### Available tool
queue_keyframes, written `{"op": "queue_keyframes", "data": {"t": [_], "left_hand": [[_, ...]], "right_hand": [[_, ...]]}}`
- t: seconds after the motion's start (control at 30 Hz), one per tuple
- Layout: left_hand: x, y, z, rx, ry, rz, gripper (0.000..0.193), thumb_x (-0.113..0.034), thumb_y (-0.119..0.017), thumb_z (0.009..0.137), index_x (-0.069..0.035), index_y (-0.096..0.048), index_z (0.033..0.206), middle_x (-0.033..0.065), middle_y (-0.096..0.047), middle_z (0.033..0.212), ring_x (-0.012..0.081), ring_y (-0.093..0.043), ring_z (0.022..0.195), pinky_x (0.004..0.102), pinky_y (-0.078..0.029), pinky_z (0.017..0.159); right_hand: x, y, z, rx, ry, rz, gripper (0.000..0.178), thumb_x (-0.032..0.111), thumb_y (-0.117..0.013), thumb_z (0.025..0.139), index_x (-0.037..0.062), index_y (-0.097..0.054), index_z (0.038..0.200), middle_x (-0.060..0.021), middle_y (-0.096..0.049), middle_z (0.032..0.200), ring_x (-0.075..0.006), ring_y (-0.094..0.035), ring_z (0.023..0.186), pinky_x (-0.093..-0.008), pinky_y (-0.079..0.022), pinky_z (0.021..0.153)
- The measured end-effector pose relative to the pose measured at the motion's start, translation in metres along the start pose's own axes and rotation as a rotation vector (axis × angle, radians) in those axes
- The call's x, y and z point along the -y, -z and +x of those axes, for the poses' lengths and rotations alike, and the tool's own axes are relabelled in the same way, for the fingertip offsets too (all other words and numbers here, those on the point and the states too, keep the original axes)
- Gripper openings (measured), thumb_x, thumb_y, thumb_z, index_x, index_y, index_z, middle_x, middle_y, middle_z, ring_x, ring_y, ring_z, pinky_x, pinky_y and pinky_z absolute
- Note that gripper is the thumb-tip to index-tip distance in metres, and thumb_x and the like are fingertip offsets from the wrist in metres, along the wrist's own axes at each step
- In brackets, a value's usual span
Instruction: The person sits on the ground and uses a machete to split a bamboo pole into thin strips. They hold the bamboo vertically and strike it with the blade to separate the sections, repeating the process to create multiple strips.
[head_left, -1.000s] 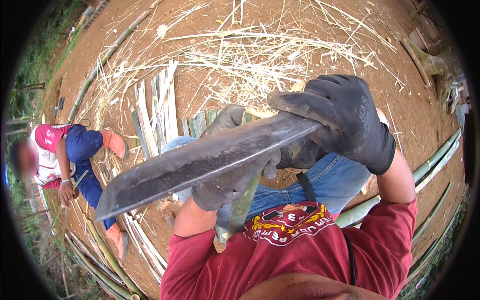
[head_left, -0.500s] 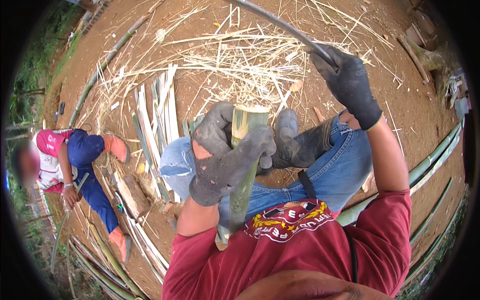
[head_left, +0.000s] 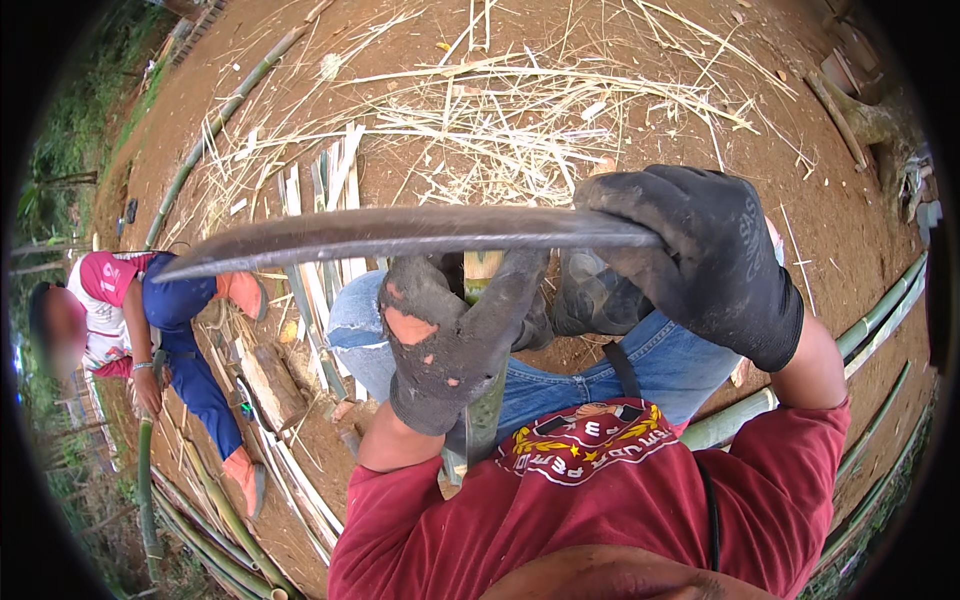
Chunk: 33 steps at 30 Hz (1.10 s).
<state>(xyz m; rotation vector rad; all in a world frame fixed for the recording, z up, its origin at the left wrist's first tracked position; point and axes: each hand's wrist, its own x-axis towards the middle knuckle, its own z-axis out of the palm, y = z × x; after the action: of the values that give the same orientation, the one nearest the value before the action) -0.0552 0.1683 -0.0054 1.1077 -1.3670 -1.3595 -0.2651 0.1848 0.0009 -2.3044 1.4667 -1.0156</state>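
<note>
My left hand (head_left: 440, 345), in a dark, torn work glove, is wrapped round an upright length of green bamboo (head_left: 486, 412) between my legs. My right hand (head_left: 700, 255), in a black glove, is closed round a machete (head_left: 400, 232); its handle is hidden in the fist. The long blade lies level across the view, over the bamboo's top end and just beyond the fingers of my left hand. It covers that end, so I cannot tell whether it touches the bamboo.
Pale bamboo shavings (head_left: 500, 130) litter the dirt ahead. Split strips (head_left: 345, 190) lie beyond my left knee, with a short log (head_left: 270, 380) nearby. Whole bamboo poles (head_left: 730, 420) lie at the right. On the left, a seated person (head_left: 120, 310) holds a green bamboo pole.
My right hand has brought the machete down and nearer, from raised at the upper right to level over the bamboo's top. My left hand keeps its grip. The other person's pole has shifted.
</note>
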Motion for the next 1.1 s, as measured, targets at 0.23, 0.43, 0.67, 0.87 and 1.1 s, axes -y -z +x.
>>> {"op": "queue_keyframes", "data": {"t": [0.23,0.43,0.67,0.87,1.1], "left_hand": [[0.004,-0.002,-0.001,-0.05,0.059,-0.011,0.024,-0.004,-0.071,0.088,0.006,-0.056,0.104,0.0067,-0.066,0.078,0.0087,-0.062,0.062,0.0244,-0.049,0.051],[-0.001,-0.002,-0.002,-0.035,0.074,0.012,0.023,-0.006,-0.071,0.088,0.006,-0.058,0.102,0.0091,-0.066,0.079,0.0088,-0.061,0.059,0.0248,-0.049,0.05],[0.001,0.002,-0.001,-0.016,0.096,0.008,0.022,-0.006,-0.07,0.088,0.005,-0.06,0.103,0.0087,-0.067,0.077,0.0087,-0.061,0.059,0.0251,-0.049,0.049],[0.005,0.004,0.002,0.023,0.064,-0.057,0.022,-0.007,-0.071,0.089,0.006,-0.059,0.101,0.0092,-0.067,0.076,0.0098,-0.061,0.058,0.0245,-0.05,0.049],[0.006,0.012,0.005,0.092,0.045,-0.264,0.025,-0.007,-0.073,0.087,0.003,-0.052,0.096,0.0119,-0.068,0.077,0.0123,-0.065,0.059,0.0249,-0.053,0.051]], "right_hand": [[0.009,0.008,0.01,0.136,-0.009,-0.032,0.03,0.02,-0.073,0.082,0.0043,-0.068,0.108,-0.0158,-0.068,0.086,-0.0331,-0.068,0.073,-0.0375,-0.054,0.063],[0.013,0.008,0.019,0.245,0.012,-0.088,0.032,0.018,-0.071,0.081,0.0044,-0.067,0.109,-0.0162,-0.068,0.091,-0.0344,-0.067,0.078,-0.0392,-0.054,0.068],[0.015,0.012,0.026,0.327,-0.004,-0.109,0.035,0.013,-0.07,0.074,0.0043,-0.066,0.108,-0.017,-0.066,0.089,-0.0377,-0.065,0.08,-0.0416,-0.053,0.069],[-0.011,0.001,0.029,0.319,0.092,-0.039,0.028,0.033,-0.071,0.082,0.0082,-0.064,0.092,-0.0107,-0.063,0.071,-0.0328,-0.065,0.068,-0.0422,-0.051,0.063],[-0.123,0.003,-0.016,0.165,-0.168,-0.578,0.034,0.039,-0.061,0.093,0.0062,-0.068,0.091,-0.0144,-0.066,0.071,-0.0339,-0.066,0.067,-0.0444,-0.052,0.061]]}}
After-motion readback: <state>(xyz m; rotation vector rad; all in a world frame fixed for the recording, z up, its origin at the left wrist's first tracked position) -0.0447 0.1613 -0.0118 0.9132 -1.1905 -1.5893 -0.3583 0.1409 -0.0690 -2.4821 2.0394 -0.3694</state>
